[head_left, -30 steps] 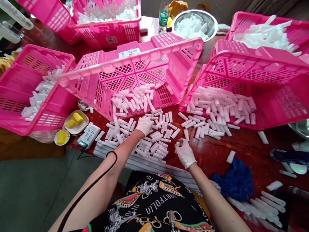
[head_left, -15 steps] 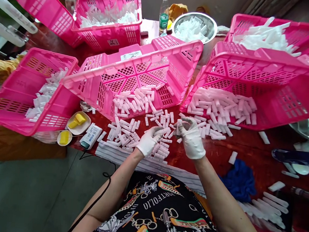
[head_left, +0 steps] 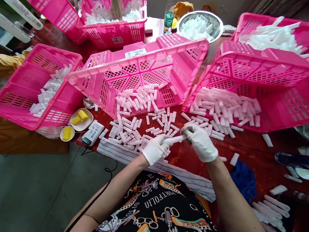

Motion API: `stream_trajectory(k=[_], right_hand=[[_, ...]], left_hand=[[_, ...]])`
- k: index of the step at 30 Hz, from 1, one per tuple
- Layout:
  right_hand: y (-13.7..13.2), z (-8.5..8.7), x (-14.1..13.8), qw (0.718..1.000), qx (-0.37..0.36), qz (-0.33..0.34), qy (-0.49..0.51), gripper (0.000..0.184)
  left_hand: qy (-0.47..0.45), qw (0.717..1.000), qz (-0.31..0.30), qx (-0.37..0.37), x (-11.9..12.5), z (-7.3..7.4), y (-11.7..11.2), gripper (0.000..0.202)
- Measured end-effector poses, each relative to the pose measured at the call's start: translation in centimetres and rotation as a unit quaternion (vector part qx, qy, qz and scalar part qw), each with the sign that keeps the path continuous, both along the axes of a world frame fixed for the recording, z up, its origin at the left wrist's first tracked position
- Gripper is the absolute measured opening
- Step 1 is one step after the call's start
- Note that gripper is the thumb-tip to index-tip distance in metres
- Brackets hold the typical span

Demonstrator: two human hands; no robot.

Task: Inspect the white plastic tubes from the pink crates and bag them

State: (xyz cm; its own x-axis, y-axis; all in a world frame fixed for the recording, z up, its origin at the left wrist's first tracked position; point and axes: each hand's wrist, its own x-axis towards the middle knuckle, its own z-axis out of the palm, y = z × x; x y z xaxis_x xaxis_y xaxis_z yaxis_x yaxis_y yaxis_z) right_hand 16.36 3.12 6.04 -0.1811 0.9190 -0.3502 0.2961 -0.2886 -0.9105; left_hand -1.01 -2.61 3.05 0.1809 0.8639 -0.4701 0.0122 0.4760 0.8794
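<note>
A slim white tube (head_left: 174, 139) spans the space between my two gloved hands, above the red table. My left hand (head_left: 153, 150) grips its near end, and the fingertips of my right hand (head_left: 203, 143) pinch its far end. Below and left of my hands lie many short printed white tubes (head_left: 127, 131). More short tubes spill from the tipped pink middle basket (head_left: 136, 74). Beside my right hand, another heap of white tubes (head_left: 223, 105) spreads out of the tipped right basket (head_left: 282, 102).
A striped towel (head_left: 129, 155) runs along the front edge. To the left are a white box (head_left: 92, 133) and dishes with yellow pieces (head_left: 82, 116). A blue cloth (head_left: 244, 180) lies right. At the back, another person's hand (head_left: 116, 4) reaches into a pink basket (head_left: 113, 34).
My hands have come together on one longer white tube, now stretched between them; before, they were apart, each at small pieces. A co-worker's hand has entered the back basket.
</note>
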Motion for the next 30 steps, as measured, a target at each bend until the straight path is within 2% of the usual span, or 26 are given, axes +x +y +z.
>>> stream_trajectory(k=[4, 7, 10, 13, 15, 16, 18, 20, 22, 24, 25, 30], right_hand=[[-0.4, -0.9, -0.2, 0.999, 0.025, 0.008, -0.02, 0.027], [-1.0, -1.6, -0.9, 1.0, 0.015, 0.007, 0.005, 0.031], [-1.8, -1.7, -1.3, 0.998, -0.005, 0.003, 0.067, 0.042], [-2.5, -1.5, -0.9, 0.994, 0.01, -0.058, 0.089, 0.046], [-2.8, -1.6, -0.4, 0.99, 0.031, -0.122, 0.067, 0.041], [-2.9, -1.6, -0.3, 0.99, 0.035, -0.13, 0.046, 0.039], [-3.0, -1.9, 0.0, 0.994, 0.033, -0.099, 0.009, 0.037], [-3.0, -2.2, 0.1, 0.997, 0.034, -0.068, -0.011, 0.038], [-3.0, -2.3, 0.2, 0.997, 0.041, -0.063, -0.014, 0.038], [-3.0, -2.2, 0.3, 0.997, 0.045, -0.066, -0.013, 0.037], [-2.9, -2.0, 0.3, 0.997, 0.042, -0.067, -0.01, 0.036], [-2.8, -1.0, 0.0, 0.997, 0.027, -0.076, -0.012, 0.036]], left_hand=[[-0.061, 0.997, -0.031, -0.043, 1.3, -0.3, -1.0, 0.033], [0.034, 0.999, 0.002, 0.013, 1.9, -0.5, -1.5, 0.026], [0.123, 0.989, 0.037, 0.078, 2.1, -0.8, -1.5, 0.021], [0.101, 0.994, 0.016, 0.037, 2.1, -1.1, -1.4, 0.026], [0.097, 0.995, 0.019, 0.02, 2.1, -1.1, -1.3, 0.03], [0.105, 0.994, 0.025, 0.019, 2.2, -1.1, -1.2, 0.03], [0.122, 0.992, 0.037, 0.018, 2.3, -0.8, -1.0, 0.028], [0.101, 0.993, 0.054, 0.008, 2.5, -0.4, -0.7, 0.027], [0.023, 0.998, 0.051, -0.03, 2.8, 0.0, -0.4, 0.03], [-0.061, 0.995, 0.021, -0.079, 3.0, 0.3, -0.4, 0.034], [-0.074, 0.993, 0.015, -0.09, 3.1, 0.5, -0.5, 0.035], [0.047, 0.995, 0.092, -0.002, 3.8, 1.0, -1.3, 0.024]])
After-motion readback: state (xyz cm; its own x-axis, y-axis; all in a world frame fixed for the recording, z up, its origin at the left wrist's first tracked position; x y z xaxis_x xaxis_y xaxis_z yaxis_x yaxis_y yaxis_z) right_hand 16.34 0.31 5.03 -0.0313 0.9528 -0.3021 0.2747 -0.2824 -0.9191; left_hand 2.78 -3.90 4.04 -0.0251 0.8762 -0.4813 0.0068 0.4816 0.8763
